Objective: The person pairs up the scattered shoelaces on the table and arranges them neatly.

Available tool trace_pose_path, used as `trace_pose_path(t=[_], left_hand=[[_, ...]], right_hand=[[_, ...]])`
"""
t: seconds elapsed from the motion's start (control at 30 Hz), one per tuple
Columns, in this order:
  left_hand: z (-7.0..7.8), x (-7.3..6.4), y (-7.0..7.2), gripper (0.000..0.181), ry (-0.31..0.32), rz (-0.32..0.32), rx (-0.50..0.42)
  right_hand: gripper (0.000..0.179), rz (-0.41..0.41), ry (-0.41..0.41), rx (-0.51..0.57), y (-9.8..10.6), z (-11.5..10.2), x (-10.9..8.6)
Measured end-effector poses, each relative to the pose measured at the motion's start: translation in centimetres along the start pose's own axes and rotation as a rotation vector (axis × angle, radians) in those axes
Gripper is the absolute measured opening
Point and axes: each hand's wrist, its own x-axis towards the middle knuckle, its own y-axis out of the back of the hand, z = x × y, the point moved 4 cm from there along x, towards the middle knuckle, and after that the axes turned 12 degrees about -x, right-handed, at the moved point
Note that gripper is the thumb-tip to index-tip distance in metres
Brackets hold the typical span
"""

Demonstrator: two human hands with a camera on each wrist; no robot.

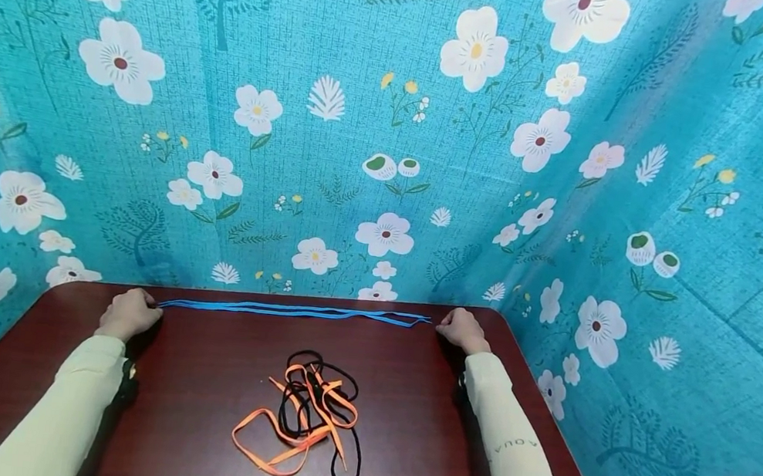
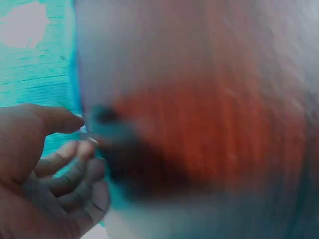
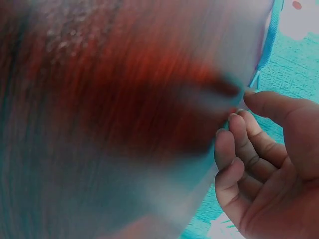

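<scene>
A flat blue shoelace (image 1: 290, 310), its strands side by side, stretches along the far edge of the dark table (image 1: 209, 414). At its left end my left hand (image 1: 130, 312) pinches the tip between thumb and fingers. My right hand (image 1: 462, 329) is at the other end, thumb and fingertips close together on the tip. Both wrist views show the left hand (image 2: 60, 169) and right hand (image 3: 269, 149) with bent fingers at the table edge; the tips themselves are hard to make out. An orange shoelace (image 1: 252, 453) and a black cord (image 1: 359, 453) lie tangled between my forearms.
Blue floral cloth (image 1: 337, 132) hangs behind the table and along its right side. The table's far edge runs just beyond the blue lace. A dark band (image 1: 127, 382) is on the left wrist.
</scene>
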Motion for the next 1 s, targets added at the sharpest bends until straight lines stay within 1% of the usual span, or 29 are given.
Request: trace_pose_path(t=[0.1, 0.2, 0.27, 0.33, 0.47, 0.53, 0.6, 0.7, 0.77, 0.87, 1.0], left_hand=[[0.4, -0.7, 0.5, 0.050, -0.003, -0.013, -0.002], [1.0, -1.5, 0.9, 0.052, -0.026, -0.026, -0.013], [1.6, -2.1, 0.9, 0.050, -0.063, -0.036, -0.025], [2.3, -2.6, 0.7, 0.047, -0.114, -0.052, -0.037], [4.3, -3.9, -0.1, 0.039, -0.222, -0.097, -0.049], [5.5, -4.5, -0.8, 0.036, -0.283, -0.115, -0.041], [6.8, -5.1, -1.6, 0.033, -0.356, -0.142, -0.026], [9.0, -6.0, -3.1, 0.030, -0.471, -0.209, -0.004], [10.4, -6.7, -4.3, 0.028, -0.523, -0.261, 0.004], [12.3, -8.1, -6.2, 0.026, -0.560, -0.318, 0.013], [14.7, -10.2, -8.6, 0.024, -0.625, -0.365, 0.007]], right_hand=[[0.015, -0.011, 0.010, -0.029, 0.5, -0.7, -0.5], [0.015, -0.019, 0.032, -0.055, 1.1, -1.9, -1.4], [0.015, -0.020, 0.056, -0.073, 1.5, -2.9, -2.2], [0.016, -0.028, 0.082, -0.085, 1.6, -4.1, -2.9], [0.015, -0.033, 0.149, -0.106, 1.3, -6.6, -4.4], [0.015, -0.037, 0.180, -0.118, 0.6, -8.0, -5.1], [0.016, -0.037, 0.230, -0.134, -0.2, -9.5, -6.0], [0.017, -0.062, 0.319, -0.152, -1.4, -12.1, -7.6], [0.018, -0.081, 0.385, -0.152, -2.0, -13.7, -8.8], [0.022, -0.116, 0.456, -0.149, -2.9, -15.7, -10.4], [0.020, -0.126, 0.504, -0.174, -3.9, -17.4, -11.9]])
